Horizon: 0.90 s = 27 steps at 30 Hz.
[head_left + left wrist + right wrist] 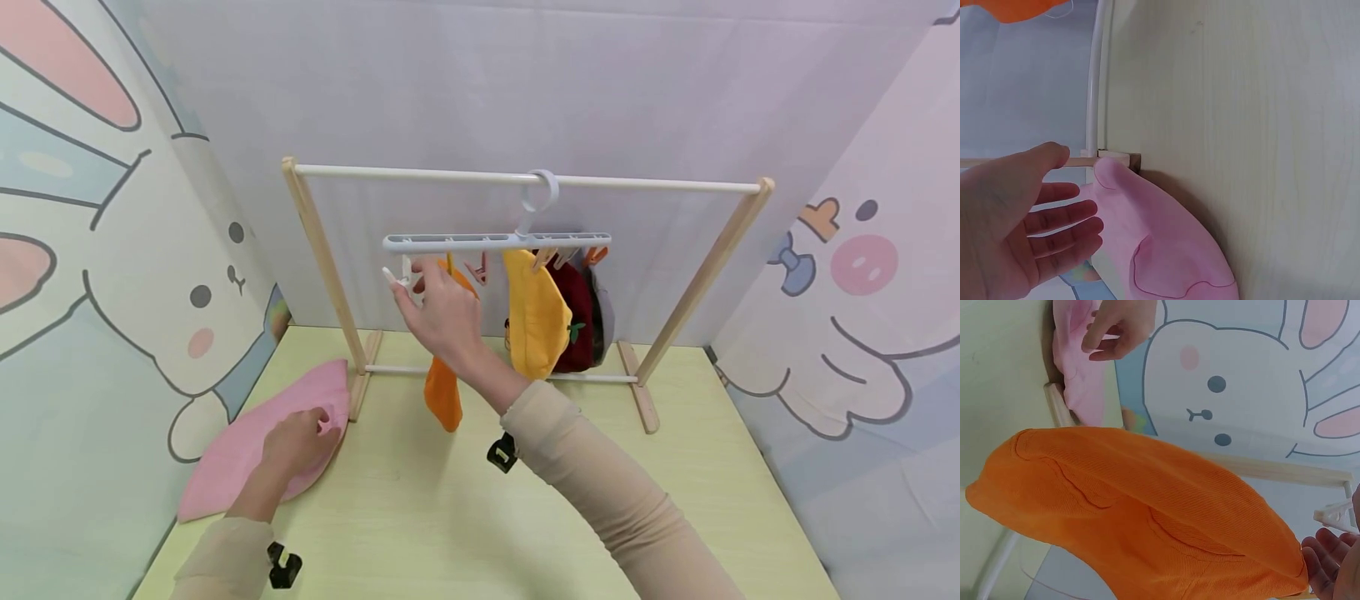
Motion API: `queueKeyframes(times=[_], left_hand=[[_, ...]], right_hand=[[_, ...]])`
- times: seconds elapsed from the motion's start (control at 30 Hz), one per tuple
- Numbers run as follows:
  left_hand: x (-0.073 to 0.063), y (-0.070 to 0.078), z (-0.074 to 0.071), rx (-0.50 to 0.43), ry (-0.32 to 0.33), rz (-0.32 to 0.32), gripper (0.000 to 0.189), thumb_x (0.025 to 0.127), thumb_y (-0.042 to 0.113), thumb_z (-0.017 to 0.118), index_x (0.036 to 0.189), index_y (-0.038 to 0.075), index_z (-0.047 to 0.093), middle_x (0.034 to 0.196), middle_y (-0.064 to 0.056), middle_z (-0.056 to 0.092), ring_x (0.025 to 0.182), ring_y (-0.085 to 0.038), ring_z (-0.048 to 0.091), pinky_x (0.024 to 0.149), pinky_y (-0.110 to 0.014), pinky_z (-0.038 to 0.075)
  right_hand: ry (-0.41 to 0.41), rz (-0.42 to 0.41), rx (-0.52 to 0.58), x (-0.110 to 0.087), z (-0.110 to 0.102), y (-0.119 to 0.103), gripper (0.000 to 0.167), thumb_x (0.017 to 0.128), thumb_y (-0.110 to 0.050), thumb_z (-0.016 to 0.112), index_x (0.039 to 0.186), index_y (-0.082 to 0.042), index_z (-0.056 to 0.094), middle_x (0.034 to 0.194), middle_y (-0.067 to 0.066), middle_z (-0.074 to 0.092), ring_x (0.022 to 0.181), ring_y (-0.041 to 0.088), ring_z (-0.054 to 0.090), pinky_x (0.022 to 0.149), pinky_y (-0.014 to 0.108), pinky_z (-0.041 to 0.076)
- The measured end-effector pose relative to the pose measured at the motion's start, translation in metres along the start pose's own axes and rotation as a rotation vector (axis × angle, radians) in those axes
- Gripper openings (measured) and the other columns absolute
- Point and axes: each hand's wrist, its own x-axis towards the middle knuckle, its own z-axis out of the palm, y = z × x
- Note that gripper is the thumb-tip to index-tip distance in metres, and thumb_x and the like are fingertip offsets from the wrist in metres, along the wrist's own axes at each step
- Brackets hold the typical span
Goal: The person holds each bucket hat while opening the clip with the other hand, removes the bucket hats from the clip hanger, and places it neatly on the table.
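My right hand (447, 315) is raised at the left end of a white hanger (442, 243), its thumb and fingers pinching a white clothespin (1334, 515) that hangs there. Beside that hand an orange cloth hat (1129, 500) dangles from a yellow clip, partly covered by the hand in the head view. Low on the left, my left hand (296, 446) is over a pink cloth hat (232, 454) lying on the table. In the left wrist view its fingers (1063, 240) are loosely bent beside the pink fabric (1160, 231), with nothing between them.
The hanger hooks over the top bar of a wooden rack (705, 279). A yellow hat (536, 321), a dark red one (577, 308) and a grey one hang on its right half. A pink clip (480, 268) hangs mid-hanger. Printed cloth walls (885, 333) enclose the table (600, 508).
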Motion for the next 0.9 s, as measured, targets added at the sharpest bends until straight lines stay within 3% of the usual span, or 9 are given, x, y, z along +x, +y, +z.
queueKeyframes(times=[0.43,0.63,0.9], left_hand=[[0.004,0.029,-0.019,-0.04,0.217,0.152,0.028,0.081,0.026,0.066,0.098,0.003,0.065,0.089,-0.011,0.068,0.079,-0.029,0.064,0.058,-0.042,0.049],[0.005,0.048,-0.026,-0.053,0.303,0.213,0.028,0.081,0.027,0.067,0.098,0.005,0.066,0.094,-0.01,0.066,0.084,-0.031,0.063,0.065,-0.045,0.049],[0.008,0.073,-0.036,-0.118,0.435,0.324,0.026,0.078,0.027,0.07,0.096,0.008,0.067,0.092,-0.008,0.064,0.084,-0.03,0.062,0.07,-0.044,0.048]], right_hand=[[-0.006,-0.023,0.03,-0.002,-0.004,0.002,0.027,0.088,-0.034,0.058,0.105,-0.013,0.057,0.084,-0.002,0.067,0.067,0.007,0.062,0.05,0.021,0.042],[0.001,-0.028,0.031,-0.004,-0.008,0.004,0.027,0.088,-0.033,0.058,0.106,-0.013,0.06,0.086,-0.003,0.067,0.068,0.008,0.062,0.047,0.018,0.039],[0.042,-0.064,0.005,-0.005,-0.011,0.011,0.024,0.086,-0.029,0.061,0.105,-0.013,0.062,0.088,-0.001,0.068,0.07,0.008,0.063,0.049,0.02,0.043]])
